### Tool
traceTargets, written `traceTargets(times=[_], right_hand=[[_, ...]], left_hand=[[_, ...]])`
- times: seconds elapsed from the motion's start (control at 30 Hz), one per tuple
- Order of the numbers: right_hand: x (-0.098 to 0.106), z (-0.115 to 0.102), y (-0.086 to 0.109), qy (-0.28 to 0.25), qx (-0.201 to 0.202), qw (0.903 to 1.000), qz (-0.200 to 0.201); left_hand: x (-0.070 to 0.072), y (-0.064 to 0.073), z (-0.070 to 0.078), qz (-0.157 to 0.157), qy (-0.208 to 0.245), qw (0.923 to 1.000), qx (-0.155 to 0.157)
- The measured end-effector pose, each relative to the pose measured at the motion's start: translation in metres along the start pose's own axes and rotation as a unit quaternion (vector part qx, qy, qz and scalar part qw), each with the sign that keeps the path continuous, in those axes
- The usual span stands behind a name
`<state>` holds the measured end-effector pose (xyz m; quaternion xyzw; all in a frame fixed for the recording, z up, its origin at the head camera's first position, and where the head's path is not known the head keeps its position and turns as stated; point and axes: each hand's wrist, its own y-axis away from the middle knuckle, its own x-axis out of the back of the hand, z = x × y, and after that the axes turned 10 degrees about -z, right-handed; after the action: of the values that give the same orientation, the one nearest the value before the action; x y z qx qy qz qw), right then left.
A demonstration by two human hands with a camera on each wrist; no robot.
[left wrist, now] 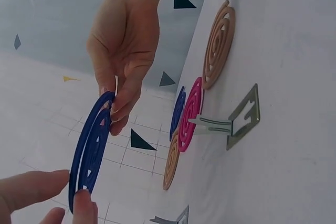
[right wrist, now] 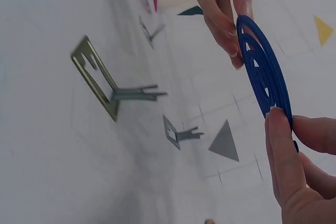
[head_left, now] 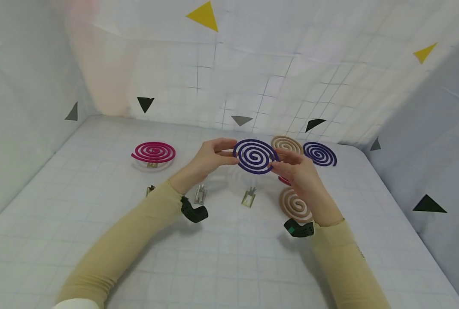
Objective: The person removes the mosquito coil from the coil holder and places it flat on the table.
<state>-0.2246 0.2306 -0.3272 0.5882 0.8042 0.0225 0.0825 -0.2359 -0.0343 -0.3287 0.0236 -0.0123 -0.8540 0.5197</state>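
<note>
A dark blue mosquito coil [head_left: 255, 158] hangs in the air above the table, held level with both hands. My left hand [head_left: 213, 155] pinches its left rim between thumb and fingers; my right hand [head_left: 301, 172] pinches the opposite rim. Seen nearly edge-on in the left wrist view, the coil [left wrist: 90, 148] spans the gap between the two hands. Below it on the table stands a metal coil stand [head_left: 248, 198] with upright prongs. A second metal stand [head_left: 200, 195] is nearer my left wrist.
At the left, a pink coil [head_left: 154, 150] sits raised on a stand. Another stand [head_left: 150, 190] is partly behind my left sleeve. To the right lie a tan coil [head_left: 287, 144], another blue coil [head_left: 320, 154], a mostly hidden pink coil [head_left: 284, 180] and a nearer tan coil [head_left: 298, 206].
</note>
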Motion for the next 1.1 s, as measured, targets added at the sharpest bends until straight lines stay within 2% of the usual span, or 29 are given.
traceTargets(times=[0.17,0.47,0.6,0.8,0.9,1.1], right_hand=[[0.016,-0.004,0.003,-0.015,0.017,0.9997,0.010],[0.046,-0.013,0.013,-0.022,0.032,0.9991,0.016],[0.060,-0.013,0.016,-0.041,0.054,0.9977,0.007],[0.079,-0.014,0.019,-0.070,0.089,0.9934,-0.018],[0.088,-0.014,0.020,-0.083,0.090,0.9923,-0.020],[0.108,-0.016,0.027,-0.056,0.072,0.9958,0.005]], left_hand=[[-0.014,-0.011,0.003,-0.007,0.019,0.9997,-0.012],[-0.040,-0.028,0.009,-0.014,0.016,0.9995,-0.021],[-0.052,-0.034,0.013,-0.022,0.024,0.9989,-0.034],[-0.066,-0.044,0.014,-0.018,0.010,0.9993,-0.031],[-0.074,-0.049,0.012,-0.019,0.017,0.9991,-0.034],[-0.097,-0.059,0.009,-0.005,0.032,0.9987,-0.038]])
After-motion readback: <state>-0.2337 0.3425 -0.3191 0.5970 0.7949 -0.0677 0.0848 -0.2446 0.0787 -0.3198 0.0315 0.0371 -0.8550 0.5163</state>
